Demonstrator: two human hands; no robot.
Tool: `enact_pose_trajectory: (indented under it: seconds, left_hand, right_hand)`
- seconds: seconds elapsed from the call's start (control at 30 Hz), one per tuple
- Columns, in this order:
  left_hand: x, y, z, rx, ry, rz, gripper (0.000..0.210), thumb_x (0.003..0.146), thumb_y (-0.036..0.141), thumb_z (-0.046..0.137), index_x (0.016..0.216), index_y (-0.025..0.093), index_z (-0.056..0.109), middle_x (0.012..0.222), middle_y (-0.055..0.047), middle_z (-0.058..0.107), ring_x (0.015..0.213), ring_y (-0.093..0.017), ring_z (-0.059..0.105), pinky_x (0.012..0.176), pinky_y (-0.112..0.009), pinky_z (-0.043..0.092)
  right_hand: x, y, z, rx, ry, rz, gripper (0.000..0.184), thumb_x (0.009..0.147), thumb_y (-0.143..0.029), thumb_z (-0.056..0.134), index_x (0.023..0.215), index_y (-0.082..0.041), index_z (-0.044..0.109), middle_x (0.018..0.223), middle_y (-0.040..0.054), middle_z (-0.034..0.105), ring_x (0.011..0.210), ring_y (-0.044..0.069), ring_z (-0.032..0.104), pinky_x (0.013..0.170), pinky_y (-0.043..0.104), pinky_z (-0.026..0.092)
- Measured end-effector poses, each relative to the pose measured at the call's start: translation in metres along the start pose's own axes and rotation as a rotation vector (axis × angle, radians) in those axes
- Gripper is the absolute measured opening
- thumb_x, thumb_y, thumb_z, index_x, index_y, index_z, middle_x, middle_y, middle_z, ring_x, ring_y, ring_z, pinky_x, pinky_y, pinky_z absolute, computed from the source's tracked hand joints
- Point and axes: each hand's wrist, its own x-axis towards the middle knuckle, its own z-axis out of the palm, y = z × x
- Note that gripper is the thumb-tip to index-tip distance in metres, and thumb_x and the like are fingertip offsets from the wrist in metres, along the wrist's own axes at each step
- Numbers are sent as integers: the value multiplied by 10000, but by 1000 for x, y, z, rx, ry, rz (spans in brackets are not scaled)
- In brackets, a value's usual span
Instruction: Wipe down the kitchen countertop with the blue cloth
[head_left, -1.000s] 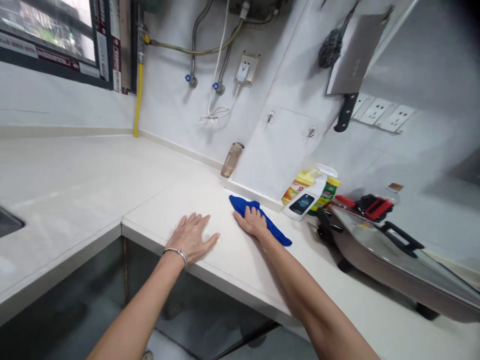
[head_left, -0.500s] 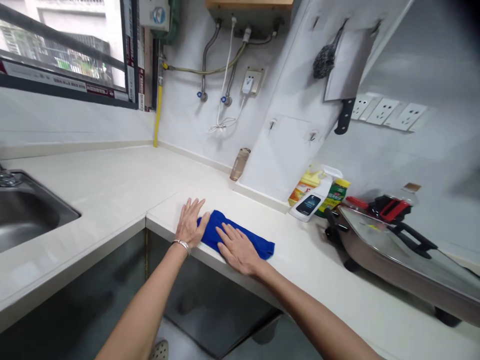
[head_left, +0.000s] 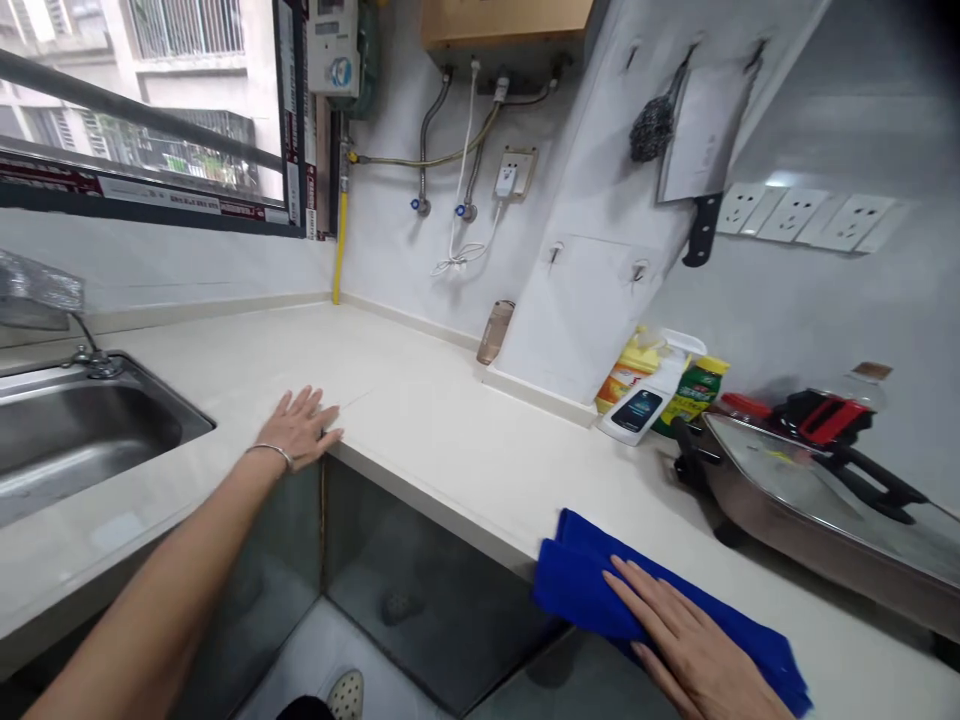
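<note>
A folded blue cloth (head_left: 592, 590) lies along the front edge of the white countertop (head_left: 450, 430) at the lower right, part of it hanging past the edge. My right hand (head_left: 686, 640) rests flat on top of it, fingers stretched out, pressing on the cloth rather than gripping it. Over at the inner corner of the counter, my left hand (head_left: 298, 430) lies palm down with fingers spread, holding nothing. A bracelet circles the left wrist.
The steel sink (head_left: 97, 430) is at left. An electric pan (head_left: 825, 500) with a glass lid stands right, near a spray bottle (head_left: 637, 405) and other cleaning containers. A brown bottle (head_left: 496, 333) stands by the wall. A cleaver (head_left: 697, 150) hangs from a hook.
My right hand and the blue cloth have moved right and toward me along the counter's edge. My left hand has left the cloth's side and shifted left to the corner.
</note>
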Motion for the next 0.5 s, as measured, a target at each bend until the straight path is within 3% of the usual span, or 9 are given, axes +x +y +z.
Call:
enact_pose_trajectory:
  seconds: [0.1, 0.2, 0.3, 0.4, 0.5]
  left_hand:
    - [-17, -56, -14, 11, -195, -110, 748, 892, 692, 347, 1506, 265, 358, 1603, -128, 220, 1495, -332, 112, 1198, -557, 83]
    - [-38, -91, -19, -35, -280, -177, 825, 844, 748, 381, 1518, 275, 327, 1597, -140, 226, 1485, -381, 115, 1172, -630, 100]
    - [-55, -101, -13, -109, -280, -217, 845, 837, 749, 388, 1536, 292, 264, 1620, -111, 142, 1484, -395, 85, 1160, -662, 99]
    - [-62, -99, -5, -134, -255, -223, 847, 838, 759, 375, 1542, 310, 234, 1629, -89, 99, 1490, -381, 74, 1166, -640, 118]
    - [-66, -94, -2, -131, -209, -226, 846, 844, 781, 341, 1543, 316, 235, 1630, -85, 106, 1493, -369, 84, 1172, -610, 138]
  right_hand:
    - [12, -5, 15, -30, 111, -7, 737, 941, -479, 444, 1583, -304, 128, 1568, 21, 295, 1358, 266, 435, 1027, 455, 464]
    - [49, -26, 27, 23, 140, -22, 720, 957, -469, 409, 1586, -302, 100, 1573, 25, 285, 1368, 277, 421, 1048, 477, 443]
    - [100, -54, 30, 116, 83, -28, 652, 987, -469, 362, 1580, -305, 146, 1588, 17, 244, 1406, 276, 364, 1116, 492, 385]
    - [156, -81, 26, 198, -50, -30, 598, 1010, -514, 295, 1553, -265, 276, 1594, 22, 228, 1443, 258, 291, 1174, 483, 320]
    - [213, -104, 20, 286, -167, -62, 613, 1018, -553, 233, 1544, -246, 302, 1600, 20, 209, 1470, 234, 223, 1211, 462, 254]
